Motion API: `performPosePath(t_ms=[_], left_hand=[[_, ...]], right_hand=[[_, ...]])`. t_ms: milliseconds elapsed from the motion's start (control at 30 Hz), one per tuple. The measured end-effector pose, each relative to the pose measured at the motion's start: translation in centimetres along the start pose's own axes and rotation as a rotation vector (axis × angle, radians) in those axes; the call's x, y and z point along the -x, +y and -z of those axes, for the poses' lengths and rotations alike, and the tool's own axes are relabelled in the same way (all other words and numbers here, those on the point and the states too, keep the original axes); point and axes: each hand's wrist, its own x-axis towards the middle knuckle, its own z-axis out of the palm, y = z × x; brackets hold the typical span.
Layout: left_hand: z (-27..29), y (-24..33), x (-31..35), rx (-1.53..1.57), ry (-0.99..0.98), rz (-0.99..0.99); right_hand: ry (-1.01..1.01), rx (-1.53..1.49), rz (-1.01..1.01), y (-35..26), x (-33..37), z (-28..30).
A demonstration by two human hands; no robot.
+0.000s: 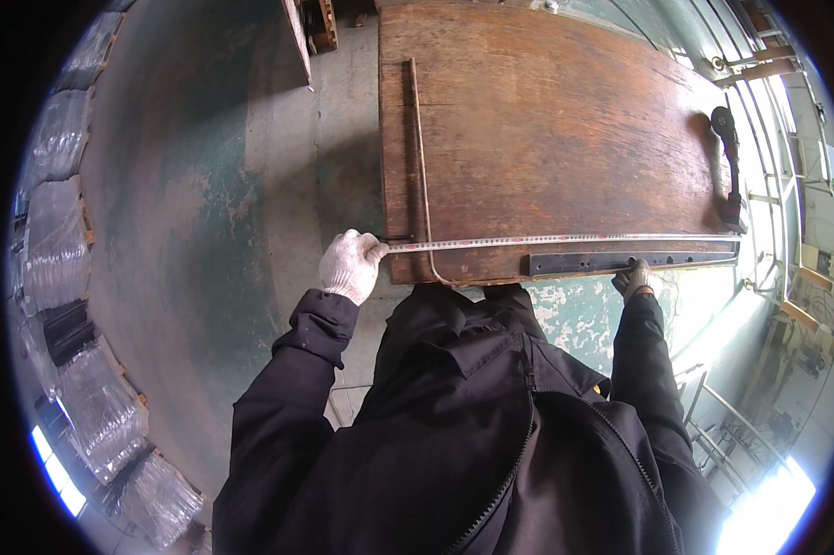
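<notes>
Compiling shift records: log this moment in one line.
left hand: pinching tape measure; right hand: at black bar; tape: over wooden table

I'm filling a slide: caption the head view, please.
At a wooden table, the gloved left hand pinches a stretched tape measure; the gloved right hand touches a dark bar.

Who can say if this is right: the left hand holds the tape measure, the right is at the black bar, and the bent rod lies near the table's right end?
Wrong end: the head view shows the bent rod near the left end of the table. The left hand holds the tape measure; the right hand is at the black bar.
</notes>
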Motion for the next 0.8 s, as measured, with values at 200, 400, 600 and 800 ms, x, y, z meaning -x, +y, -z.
performPosePath(t_ms=[200,400,600,800], left_hand=[[0.0,-0.4,0.2,0.043,0.008,0.035],[-0.5,-0.6,0.2,0.187,0.025,-0.037],[-1.6,-1.5,0.2,0.127,0.052,-0.044],[-0.9,-1.2,0.0,0.144,0.038,-0.003]], right_hand=[[-0.049,0.002,-0.019,0.4,-1.5,0.0],[0.183,1.664,0.357,-2.0,3.6,-1.5],[0.22,0.058,0.017,-3.4,9.6,-3.6],[0.294,0.333,0.051,-4.7,12.6,-3.3]])
